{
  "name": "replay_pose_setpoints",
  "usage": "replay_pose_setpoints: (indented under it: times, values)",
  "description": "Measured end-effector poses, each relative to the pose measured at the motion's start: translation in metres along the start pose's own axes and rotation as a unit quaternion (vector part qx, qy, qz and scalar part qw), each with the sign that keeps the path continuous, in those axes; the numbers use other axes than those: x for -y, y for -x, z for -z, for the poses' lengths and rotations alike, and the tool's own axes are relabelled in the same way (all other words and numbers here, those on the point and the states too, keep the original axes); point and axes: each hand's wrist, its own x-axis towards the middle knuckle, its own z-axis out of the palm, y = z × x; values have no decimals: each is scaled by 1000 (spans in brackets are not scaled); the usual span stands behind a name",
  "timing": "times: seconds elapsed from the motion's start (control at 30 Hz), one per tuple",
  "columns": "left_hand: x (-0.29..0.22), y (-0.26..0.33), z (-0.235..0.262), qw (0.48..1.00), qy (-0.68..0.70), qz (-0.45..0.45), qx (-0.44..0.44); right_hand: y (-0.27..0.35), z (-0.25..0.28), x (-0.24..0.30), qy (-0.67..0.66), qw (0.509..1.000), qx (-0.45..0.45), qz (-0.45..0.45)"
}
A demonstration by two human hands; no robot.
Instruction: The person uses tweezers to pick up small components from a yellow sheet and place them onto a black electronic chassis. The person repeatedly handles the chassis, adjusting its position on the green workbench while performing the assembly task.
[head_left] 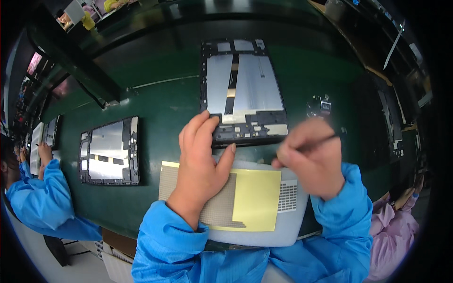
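In front of me lies an opened tablet housing [257,89], with silver plates, a black frame and a dark ribbon cable down its middle. My left hand [200,160] grips its near left corner, fingers along the side and thumb at the front edge. Off the near right corner, my right hand [311,160] is closed and somewhat blurred. It holds a thin dark stick-like tool [322,141], whose exact kind I cannot make out. Below my hands is a yellow backing sheet [259,198] with small brownish-grey stickers, partly under my left wrist, beside a white sticker sheet [287,195].
Both sheets rest on a pale foam pad [295,226] at the front of the green table [165,104]. A second tablet housing [111,151] lies to the left. Some clear film with a small dark label [325,107] lies right. Co-workers sit at both sides.
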Motion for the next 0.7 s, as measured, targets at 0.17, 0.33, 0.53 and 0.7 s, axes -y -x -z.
replay_pose_setpoints:
  times: [0.17,0.33,0.53,0.7]
  values:
    - [-3,-1,5,1000,4,17,16,-52,-8,-8,152,986,70,30]
    - [-1,0,6,1000,7,21,23,-60,-10,-8,136,988,76,-12]
    - [0,0,5,999,16,23,26,-60,-7,-8,156,984,86,-23]
    - [-1,-1,7,1000,13,17,17,-59,-7,-8,152,982,113,15]
